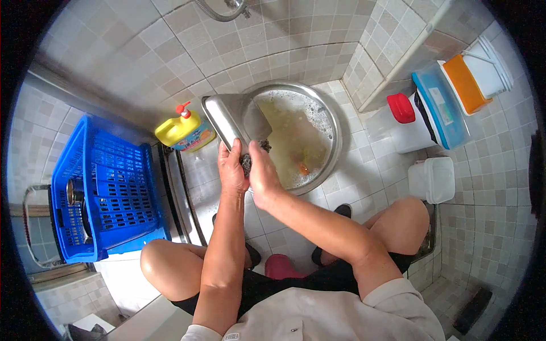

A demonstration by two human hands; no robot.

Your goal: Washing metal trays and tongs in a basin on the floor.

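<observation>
My left hand (233, 168) grips the near end of a stainless steel rectangular pan (224, 121), thumb laid along its side. The pan is tilted over the left rim of a large round metal basin (336, 149). Cloudy, sudsy water (290, 132) fills the basin, with a small orange piece (303, 169) in it. Against the pan's near end, my right hand (263, 177) holds a steel wool scourer (246, 163), which shows on both sides of the fingers. The palm hides much of the scourer.
A yellow detergent pump bottle (183, 130) stands left of the basin. Farther left is a blue plastic basket (115, 179) holding metalware. To the right are a white jug with a red cap (401, 108), a blue-lidded box (437, 108) and a white tub (439, 181).
</observation>
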